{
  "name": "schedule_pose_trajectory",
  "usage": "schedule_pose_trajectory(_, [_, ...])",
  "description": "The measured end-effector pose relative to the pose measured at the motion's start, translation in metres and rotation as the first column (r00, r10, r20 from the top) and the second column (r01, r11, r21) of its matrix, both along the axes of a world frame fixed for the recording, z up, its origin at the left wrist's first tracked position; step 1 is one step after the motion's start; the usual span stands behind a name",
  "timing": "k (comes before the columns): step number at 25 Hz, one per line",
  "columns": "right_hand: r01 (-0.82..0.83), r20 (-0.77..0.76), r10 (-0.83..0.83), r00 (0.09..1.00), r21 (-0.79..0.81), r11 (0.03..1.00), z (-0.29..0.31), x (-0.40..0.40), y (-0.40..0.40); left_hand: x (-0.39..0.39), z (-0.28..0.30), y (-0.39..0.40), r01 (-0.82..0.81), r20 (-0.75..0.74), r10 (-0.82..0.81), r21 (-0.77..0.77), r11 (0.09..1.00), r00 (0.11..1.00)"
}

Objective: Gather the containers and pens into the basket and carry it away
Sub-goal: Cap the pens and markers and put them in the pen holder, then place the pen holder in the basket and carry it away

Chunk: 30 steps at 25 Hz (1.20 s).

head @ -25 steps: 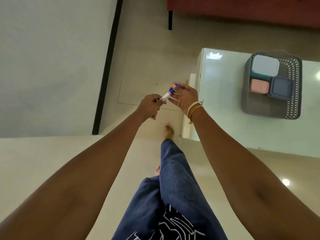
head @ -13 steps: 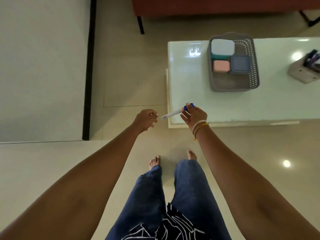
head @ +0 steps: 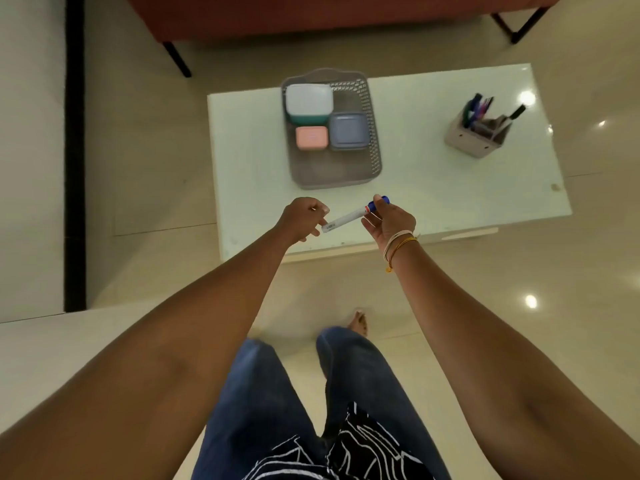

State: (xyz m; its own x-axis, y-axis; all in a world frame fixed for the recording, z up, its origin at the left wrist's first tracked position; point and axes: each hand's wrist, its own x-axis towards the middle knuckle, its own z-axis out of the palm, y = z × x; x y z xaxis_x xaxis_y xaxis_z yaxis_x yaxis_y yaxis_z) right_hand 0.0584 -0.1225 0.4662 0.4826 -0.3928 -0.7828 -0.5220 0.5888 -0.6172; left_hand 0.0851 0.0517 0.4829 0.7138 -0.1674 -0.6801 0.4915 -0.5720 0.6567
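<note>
My right hand [head: 389, 220] pinches a white marker [head: 346, 218] by its blue-capped end, above the near edge of the white table [head: 450, 188]. My left hand [head: 303, 218] has its fingers curled, and its fingertips meet the marker's white end. Beyond the hands, the grey basket [head: 332, 176] stands on the table. It holds a teal container with a white lid [head: 309, 102], a pink container [head: 311, 136] and a blue-grey container [head: 348, 130]. A grey pen holder [head: 476, 138] with several pens [head: 479, 105] stands at the table's right.
A red sofa [head: 311, 12] on black legs stands behind the table. A pale wall with a black strip [head: 74, 150] runs along the left. My legs in blue trousers [head: 346, 393] stand on the glossy tiled floor just before the table.
I have stepped up to the table, so it now sits nearer and centred. Both hands moved over its near edge. My left hand came back up to the marker's white end.
</note>
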Motion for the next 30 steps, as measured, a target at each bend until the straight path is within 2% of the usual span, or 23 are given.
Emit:
schedule_pose_trajectory(5, [0.027,0.004,-0.027,1.000,-0.022,0.999,0.002,0.022,-0.112,0.026,0.005,-0.119,0.097,0.025,-0.097,0.009,0.995,0.995])
schedule_pose_trajectory(13, [0.157,-0.021,-0.158,0.987,-0.024,0.987,-0.021,0.090,-0.227,0.100,-0.024,-0.228,0.130,-0.071,-0.128,0.022,0.991,0.989])
schedule_pose_trajectory(18, [0.269,-0.007,-0.273,0.962,-0.142,0.953,-0.028,0.139,-0.290,0.145,-0.034,-0.282,0.154,-0.109,-0.149,0.040,0.987,0.983])
schedule_pose_trajectory(20, [0.291,0.002,-0.299,0.954,-0.247,0.925,-0.031,0.156,-0.310,0.156,-0.035,-0.302,0.139,-0.124,-0.132,0.048,0.989,0.983])
schedule_pose_trajectory(24, [0.171,0.015,-0.205,0.979,-0.610,0.774,-0.034,0.184,-0.352,0.172,-0.044,-0.342,0.092,-0.161,-0.081,0.060,0.994,0.984])
schedule_pose_trajectory(27, [0.084,0.032,-0.086,0.996,-0.693,0.716,-0.044,0.202,-0.388,0.181,-0.054,-0.373,0.047,-0.186,-0.033,0.070,0.996,0.982])
schedule_pose_trajectory(30, [-0.059,-0.014,0.071,0.997,-0.735,0.675,-0.062,0.217,-0.418,0.190,-0.066,-0.405,-0.006,-0.208,0.022,0.078,0.997,0.978])
